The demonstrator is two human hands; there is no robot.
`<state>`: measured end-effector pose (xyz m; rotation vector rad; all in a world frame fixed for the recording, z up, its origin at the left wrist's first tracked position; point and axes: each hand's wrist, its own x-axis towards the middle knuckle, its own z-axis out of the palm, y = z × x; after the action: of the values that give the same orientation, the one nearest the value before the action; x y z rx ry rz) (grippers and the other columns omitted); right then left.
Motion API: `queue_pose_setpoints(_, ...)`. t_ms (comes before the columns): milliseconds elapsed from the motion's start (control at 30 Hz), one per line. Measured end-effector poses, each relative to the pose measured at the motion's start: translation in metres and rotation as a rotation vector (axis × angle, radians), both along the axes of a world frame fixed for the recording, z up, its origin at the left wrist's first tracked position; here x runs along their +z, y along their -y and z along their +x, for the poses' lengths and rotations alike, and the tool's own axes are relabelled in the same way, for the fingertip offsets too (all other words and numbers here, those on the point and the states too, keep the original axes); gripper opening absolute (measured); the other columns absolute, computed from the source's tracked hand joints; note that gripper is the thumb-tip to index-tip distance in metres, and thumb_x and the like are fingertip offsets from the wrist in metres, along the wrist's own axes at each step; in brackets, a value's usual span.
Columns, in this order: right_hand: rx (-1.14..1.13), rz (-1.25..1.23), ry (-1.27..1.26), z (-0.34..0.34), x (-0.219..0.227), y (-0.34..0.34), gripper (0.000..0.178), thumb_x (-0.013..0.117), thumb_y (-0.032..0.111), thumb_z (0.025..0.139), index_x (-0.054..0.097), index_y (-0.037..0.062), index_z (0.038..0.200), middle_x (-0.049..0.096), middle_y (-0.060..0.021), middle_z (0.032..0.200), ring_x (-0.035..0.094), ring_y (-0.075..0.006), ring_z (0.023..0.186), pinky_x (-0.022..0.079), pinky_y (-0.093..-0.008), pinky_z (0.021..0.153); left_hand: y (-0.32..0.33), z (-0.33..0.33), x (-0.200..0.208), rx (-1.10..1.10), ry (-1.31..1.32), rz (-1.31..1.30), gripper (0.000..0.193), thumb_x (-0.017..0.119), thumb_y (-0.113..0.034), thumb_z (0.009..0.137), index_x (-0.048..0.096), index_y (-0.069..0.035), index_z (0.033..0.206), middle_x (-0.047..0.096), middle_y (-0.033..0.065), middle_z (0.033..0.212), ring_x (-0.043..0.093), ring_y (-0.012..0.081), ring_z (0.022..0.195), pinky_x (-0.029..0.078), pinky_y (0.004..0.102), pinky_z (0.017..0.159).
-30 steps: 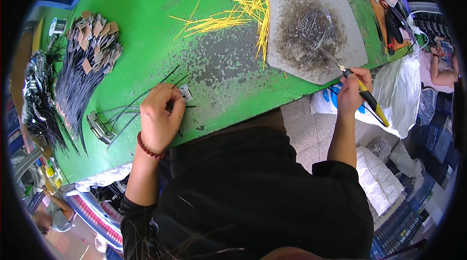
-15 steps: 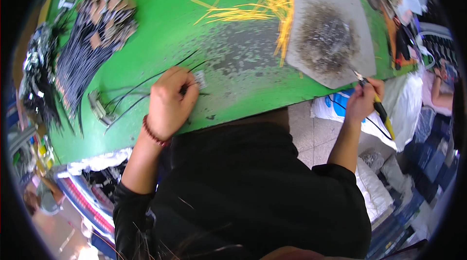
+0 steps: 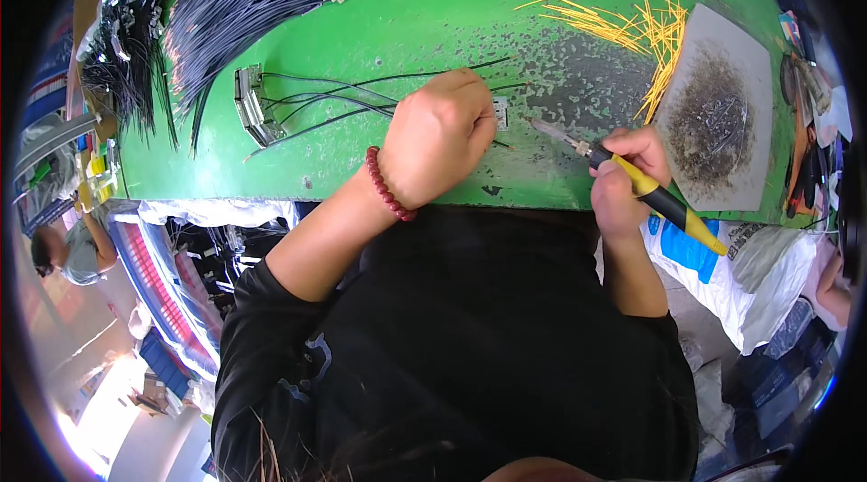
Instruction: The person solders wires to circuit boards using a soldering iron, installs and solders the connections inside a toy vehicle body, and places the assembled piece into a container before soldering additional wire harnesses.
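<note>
My left hand (image 3: 440,137) is closed over several black cables (image 3: 336,118) at the middle of the green bench; its fingertips are hidden. Beside its fingers, a small white printed piece (image 3: 501,112) shows, with cable ends poking out past it. To the left, the cables reach a stack of grey metal parts (image 3: 256,107) lying on the bench. My right hand (image 3: 629,177) is wrapped round a yellow-and-black soldering iron (image 3: 664,200). Its metal tip points left, a short way from the white piece and apart from it.
A grey board (image 3: 760,112) with a dark, debris-covered patch lies right. Yellow strips (image 3: 664,49) are scattered along its left side. A big bundle of black cables (image 3: 244,8) lies far left. Hand tools (image 3: 808,139) sit at the right edge. White bags (image 3: 768,279) are below the bench.
The soldering iron has come left from the grey board toward my left hand, its tip now off the board. My view has shifted, so the bench things appear displaced.
</note>
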<state>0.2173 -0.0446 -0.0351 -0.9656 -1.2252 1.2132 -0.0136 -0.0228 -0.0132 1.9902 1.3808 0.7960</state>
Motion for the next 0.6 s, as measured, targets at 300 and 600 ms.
queue_pose_setpoints(300,0.041,-0.001,0.095,-0.0067,0.0024,-0.0014,0.020,0.067,0.010,0.078,0.051,0.0017,0.086,0.050,-0.0019,0.070,0.041,-0.0072,0.061,0.032,-0.0233,0.055,-0.0012,0.0006,-0.0002,0.017,-0.031,0.022,0.008,0.064,0.003,0.071,0.057,0.002,0.072,0.060,0.0140,0.079,0.060,0.0311,0.074,0.050,0.0362,0.065)
queue_pose_setpoints(600,0.062,0.041,0.173,-0.0087,0.0047,-0.0049,0.016,0.064,0.004,0.076,0.052,0.0012,0.085,0.050,-0.0011,0.068,0.040,-0.0069,0.058,0.030,-0.0231,0.052,-0.0029,0.0004,-0.0001,0.012,-0.036,0.032,0.008,0.064,0.004,0.070,0.057,0.002,0.072,0.060,0.0142,0.078,0.060,0.0313,0.073,0.050,0.0362,0.064)
